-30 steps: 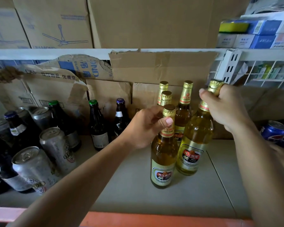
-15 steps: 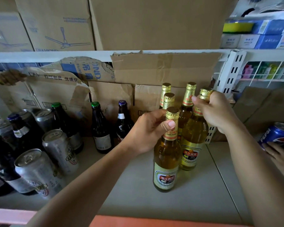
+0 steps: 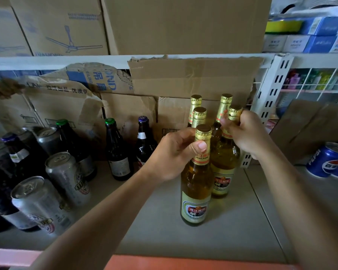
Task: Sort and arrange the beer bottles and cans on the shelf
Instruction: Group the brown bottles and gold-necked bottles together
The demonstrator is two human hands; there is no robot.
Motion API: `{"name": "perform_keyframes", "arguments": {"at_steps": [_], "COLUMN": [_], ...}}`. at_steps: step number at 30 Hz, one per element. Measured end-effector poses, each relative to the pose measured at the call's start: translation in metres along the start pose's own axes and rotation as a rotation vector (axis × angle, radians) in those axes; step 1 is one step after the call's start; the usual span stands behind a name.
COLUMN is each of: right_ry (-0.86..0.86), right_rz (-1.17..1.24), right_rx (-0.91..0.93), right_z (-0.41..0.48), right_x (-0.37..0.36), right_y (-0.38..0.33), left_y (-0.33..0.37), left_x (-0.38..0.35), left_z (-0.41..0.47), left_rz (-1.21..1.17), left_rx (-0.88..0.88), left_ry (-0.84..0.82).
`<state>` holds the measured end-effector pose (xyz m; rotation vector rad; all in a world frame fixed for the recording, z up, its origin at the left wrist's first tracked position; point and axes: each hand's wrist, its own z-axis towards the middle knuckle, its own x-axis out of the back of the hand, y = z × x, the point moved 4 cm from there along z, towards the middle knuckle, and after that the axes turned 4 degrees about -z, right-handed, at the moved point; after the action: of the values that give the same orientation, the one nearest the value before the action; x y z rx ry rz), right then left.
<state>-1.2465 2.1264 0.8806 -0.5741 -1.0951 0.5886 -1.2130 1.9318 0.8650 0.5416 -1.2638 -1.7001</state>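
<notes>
Right hand (image 3: 248,133) grips its gold-capped amber glass bottle (image 3: 225,164), now snug behind the matching front bottle (image 3: 196,184) left hand (image 3: 174,152) still clamps.

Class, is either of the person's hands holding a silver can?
No: the left hand grips the front golden bottle by its neck, the right hand grips a second golden bottle, and the silver cans stand apart.

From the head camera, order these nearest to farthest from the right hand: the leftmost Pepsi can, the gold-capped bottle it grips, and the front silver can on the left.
1. Gold-capped bottle: gripped at the neck by the right hand.
2. Leftmost Pepsi can: off to the hand's right.
3. Front silver can: far left, nearest the camera.
</notes>
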Motion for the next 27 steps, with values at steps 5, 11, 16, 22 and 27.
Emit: {"name": "perform_keyframes", "arguments": {"at_steps": [5, 11, 16, 22, 27], "right_ry": [0.017, 0.081, 0.024, 0.027, 0.022], "right_rz": [0.041, 0.031, 0.056, 0.062, 0.065], "right_rx": [-0.014, -0.007, 0.009, 0.041, 0.06], "right_z": [0.0, -0.001, -0.002, -0.005, -0.004], "right_x": [-0.001, -0.003, -0.003, -0.007, -0.007], "right_y": [0.007, 0.006, 0.009, 0.01, 0.011], "left_y": [0.003, 0.004, 0.003, 0.002, 0.002], "left_x": [-0.002, -0.001, -0.002, -0.001, -0.002], "left_z": [-0.001, -0.002, -0.002, -0.003, -0.002], "left_rz": [-0.018, -0.032, -0.031, -0.02, -0.024], "left_rx": [-0.003, 0.005, 0.0, 0.013, 0.016], "left_ry": [0.005, -0.001, 0.01, 0.025, 0.034]}}
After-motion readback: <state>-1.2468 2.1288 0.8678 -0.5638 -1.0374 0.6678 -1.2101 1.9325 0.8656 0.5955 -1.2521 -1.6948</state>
